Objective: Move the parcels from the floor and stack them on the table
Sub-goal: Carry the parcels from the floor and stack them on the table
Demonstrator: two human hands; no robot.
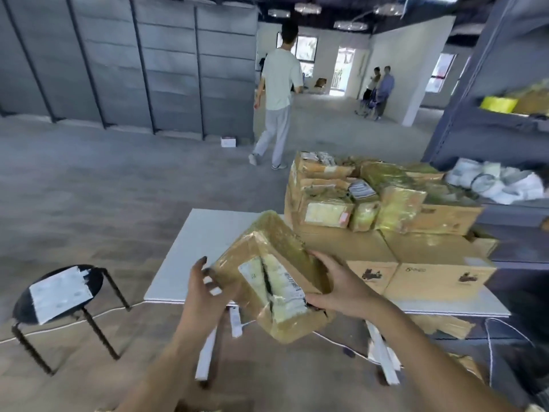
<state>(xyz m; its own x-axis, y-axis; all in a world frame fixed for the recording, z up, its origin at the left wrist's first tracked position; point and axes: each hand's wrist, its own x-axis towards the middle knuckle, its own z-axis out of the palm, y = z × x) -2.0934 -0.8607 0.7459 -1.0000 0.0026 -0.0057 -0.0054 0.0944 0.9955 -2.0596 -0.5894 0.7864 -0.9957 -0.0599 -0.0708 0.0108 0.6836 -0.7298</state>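
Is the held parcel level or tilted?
Tilted. The parcel is held at a slant over the table edge, its label face turned up toward the camera, left hand and right hand gripping opposite sides.

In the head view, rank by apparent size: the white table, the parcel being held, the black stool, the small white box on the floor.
1. white table
2. held parcel, enlarged by nearness
3. black stool
4. small white box, far off

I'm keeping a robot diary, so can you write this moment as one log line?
parcel tilted, in air over table | left hand and right hand gripping it | stack on table
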